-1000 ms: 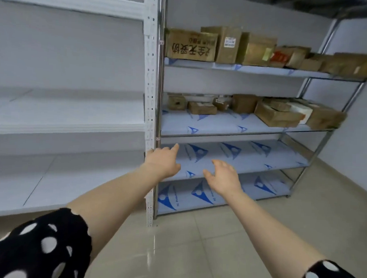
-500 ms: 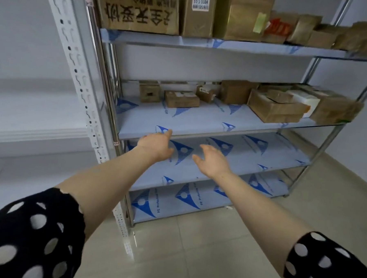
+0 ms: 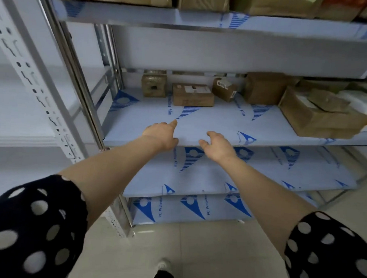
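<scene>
Reaching with two empty hands toward a film-covered metal shelf (image 3: 221,124) of parcels.
Over its front edge hover the left hand (image 3: 160,135) and right hand (image 3: 217,146), fingers loosely spread, gripping nothing. A flat cardboard box (image 3: 193,95) sits at the back, straight ahead; the hands seem spaced apart to take it by both sides.

Two hands: left hand (image 3: 161,134), right hand (image 3: 218,145) | four film-covered shelves (image 3: 221,124) | at least five cardboard boxes (image 3: 192,95), second shelf | two dotted sleeves (image 3: 31,226)
</scene>
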